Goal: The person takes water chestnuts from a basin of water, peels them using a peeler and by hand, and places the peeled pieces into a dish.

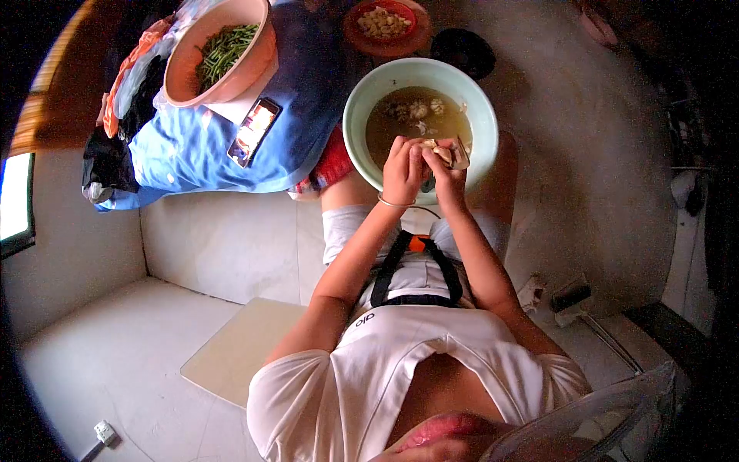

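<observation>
Above a pale green basin [356,104] of cloudy yellowish water, my two hands meet with their fingertips close together. My left hand [403,171], with a bangle at the wrist, is closed in a pinch on a whitish garlic piece [441,152]. My right hand [450,181] grips the same piece from the other side, thumb on top. A flat, blade-like brownish piece [462,155] sticks out past the right fingers; I cannot tell what it is. Several pale garlic bulbs [417,109] sit in the water near the far side.
A pink basin of green beans [223,58] and a lit phone [255,132] rest on blue cloth [185,165] at left. Behind the green basin, a red bowl of pale pieces [383,21] sits on a stool [356,37]. A beige board [239,350] lies at lower left.
</observation>
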